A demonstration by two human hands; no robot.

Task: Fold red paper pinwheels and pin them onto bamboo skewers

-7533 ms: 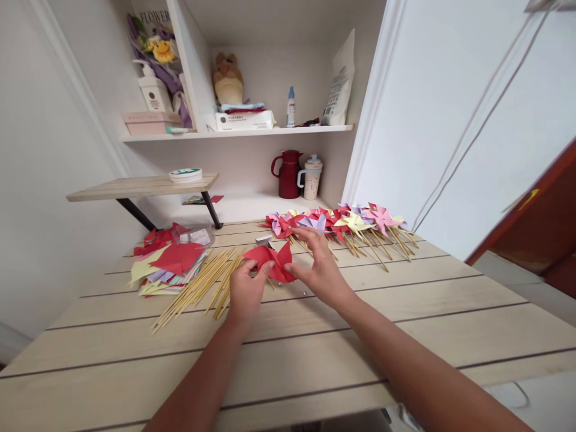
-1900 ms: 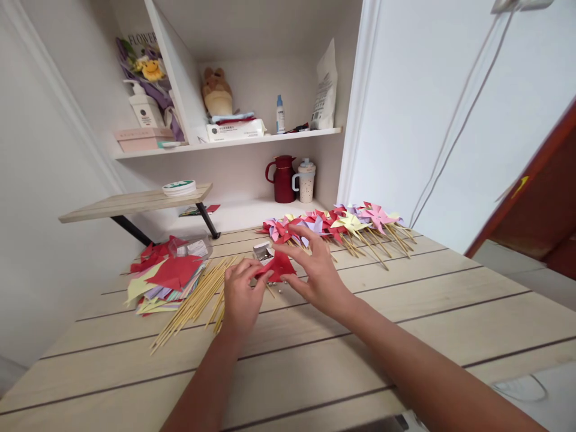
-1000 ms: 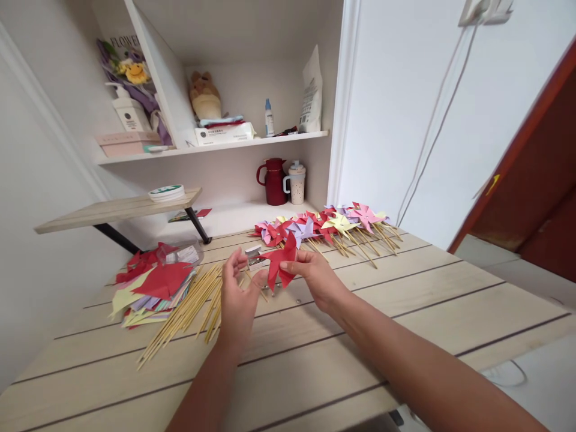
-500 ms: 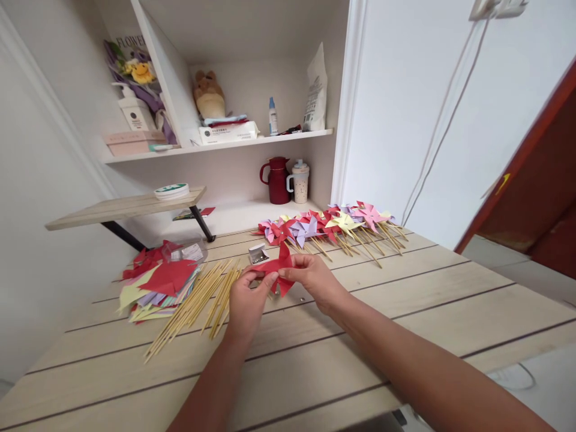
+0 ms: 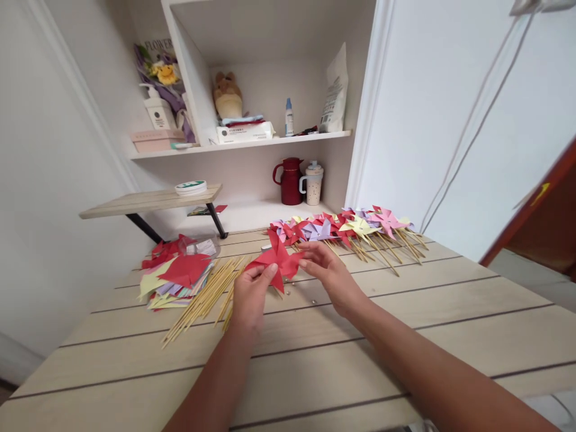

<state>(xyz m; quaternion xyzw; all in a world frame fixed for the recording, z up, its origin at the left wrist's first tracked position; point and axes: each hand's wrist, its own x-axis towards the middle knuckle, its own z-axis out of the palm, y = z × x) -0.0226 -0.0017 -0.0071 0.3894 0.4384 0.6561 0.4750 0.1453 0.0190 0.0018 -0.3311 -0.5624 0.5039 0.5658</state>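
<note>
My left hand (image 5: 252,293) pinches a red paper pinwheel (image 5: 278,259) between thumb and fingers at its left blade. The folded blades spread above the table, facing me. My right hand (image 5: 327,273) is at the pinwheel's right blade, thumb and fingers apart; whether the fingertips touch the paper I cannot tell. Below the pinwheel lie several tiny shiny pieces, one of them a small metal bit (image 5: 314,302). Left of my left hand is a bundle of thin wooden sticks (image 5: 202,297). A small box (image 5: 266,247) is mostly hidden behind the pinwheel.
Finished pinwheels on sticks (image 5: 360,227) lie in a row at the back right. Stacked coloured paper (image 5: 184,273) and a clear plastic box (image 5: 204,246) sit at the left, near a small raised shelf (image 5: 148,203). A red jug (image 5: 291,183) and a cup (image 5: 314,183) stand behind.
My right hand has drawn back from the pinwheel's centre to its right edge and its fingers have parted. The pinwheel now faces me more openly, still in my left hand. The view has shifted left.
</note>
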